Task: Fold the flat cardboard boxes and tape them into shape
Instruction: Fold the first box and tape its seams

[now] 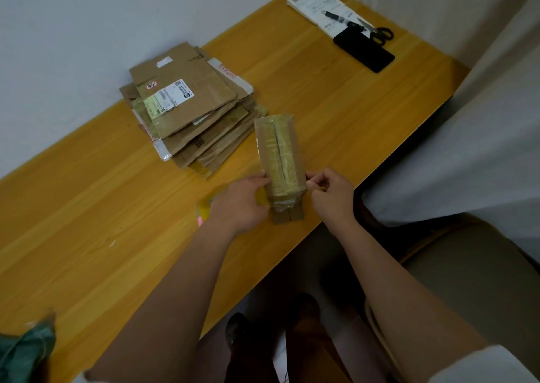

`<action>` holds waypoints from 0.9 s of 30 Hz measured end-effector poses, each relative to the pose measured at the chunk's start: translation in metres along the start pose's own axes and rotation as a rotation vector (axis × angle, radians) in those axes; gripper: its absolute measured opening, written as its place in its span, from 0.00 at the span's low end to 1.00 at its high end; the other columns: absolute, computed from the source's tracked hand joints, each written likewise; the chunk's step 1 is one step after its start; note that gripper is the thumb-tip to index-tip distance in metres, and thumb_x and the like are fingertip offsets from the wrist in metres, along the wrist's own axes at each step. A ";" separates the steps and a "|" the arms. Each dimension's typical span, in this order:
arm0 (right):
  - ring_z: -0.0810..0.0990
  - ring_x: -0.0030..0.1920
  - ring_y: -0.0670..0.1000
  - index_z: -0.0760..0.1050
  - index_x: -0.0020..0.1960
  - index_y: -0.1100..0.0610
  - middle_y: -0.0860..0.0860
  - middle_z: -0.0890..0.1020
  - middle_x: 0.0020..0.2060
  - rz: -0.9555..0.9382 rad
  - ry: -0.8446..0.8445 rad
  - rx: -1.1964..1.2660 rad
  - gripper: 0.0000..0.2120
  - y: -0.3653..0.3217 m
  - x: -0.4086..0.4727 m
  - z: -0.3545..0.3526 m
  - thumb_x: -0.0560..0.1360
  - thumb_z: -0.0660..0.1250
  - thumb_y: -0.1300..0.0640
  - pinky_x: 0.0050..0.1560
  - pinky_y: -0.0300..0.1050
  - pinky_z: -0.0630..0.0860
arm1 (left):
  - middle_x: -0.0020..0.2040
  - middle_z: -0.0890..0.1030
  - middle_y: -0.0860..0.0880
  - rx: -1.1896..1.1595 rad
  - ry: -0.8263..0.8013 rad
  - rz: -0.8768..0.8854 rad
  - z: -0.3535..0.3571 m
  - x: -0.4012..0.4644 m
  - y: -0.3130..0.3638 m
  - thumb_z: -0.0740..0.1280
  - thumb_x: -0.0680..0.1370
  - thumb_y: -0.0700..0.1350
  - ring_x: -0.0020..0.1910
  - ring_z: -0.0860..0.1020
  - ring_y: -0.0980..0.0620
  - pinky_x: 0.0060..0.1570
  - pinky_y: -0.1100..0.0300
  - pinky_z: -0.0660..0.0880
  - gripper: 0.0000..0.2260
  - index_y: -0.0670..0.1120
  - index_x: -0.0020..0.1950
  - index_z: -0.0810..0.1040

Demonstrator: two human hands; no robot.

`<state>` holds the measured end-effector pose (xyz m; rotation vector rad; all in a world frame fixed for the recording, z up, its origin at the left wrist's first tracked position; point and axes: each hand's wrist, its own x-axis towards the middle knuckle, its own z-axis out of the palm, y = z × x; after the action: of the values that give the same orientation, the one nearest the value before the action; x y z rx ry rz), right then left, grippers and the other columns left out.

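On the wooden table point(321, 96) by a white wall point(73, 31), both hands' grips, left hand point(244, 204) and right hand point(331, 194), pinch a taped box point(279, 154).

Soft, even room light falls on the worktop point(87, 207), brighter beyond the left hand point(242, 204) and dim below both wrists, under the worktop edge. Shadows are faint. Edges bow from the wide lens; detail is slightly smeared throughout.

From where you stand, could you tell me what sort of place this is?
Probably a small home or office packing corner: a wooden desk against a plain wall, a stack of flattened cardboard boxes, and scissors beside a paper pad.
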<state>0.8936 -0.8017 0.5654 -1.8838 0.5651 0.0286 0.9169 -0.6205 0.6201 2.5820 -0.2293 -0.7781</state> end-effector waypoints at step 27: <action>0.81 0.52 0.49 0.78 0.49 0.53 0.51 0.82 0.50 0.162 -0.190 0.395 0.06 0.008 0.004 -0.009 0.75 0.72 0.61 0.53 0.41 0.77 | 0.78 0.50 0.59 0.175 -0.045 0.069 0.004 -0.007 0.009 0.63 0.80 0.42 0.70 0.68 0.50 0.38 0.59 0.70 0.26 0.65 0.73 0.64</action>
<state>0.8922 -0.8137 0.5611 -1.4312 0.5464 0.1871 0.9086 -0.6276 0.6243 2.7042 -0.4150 -0.8251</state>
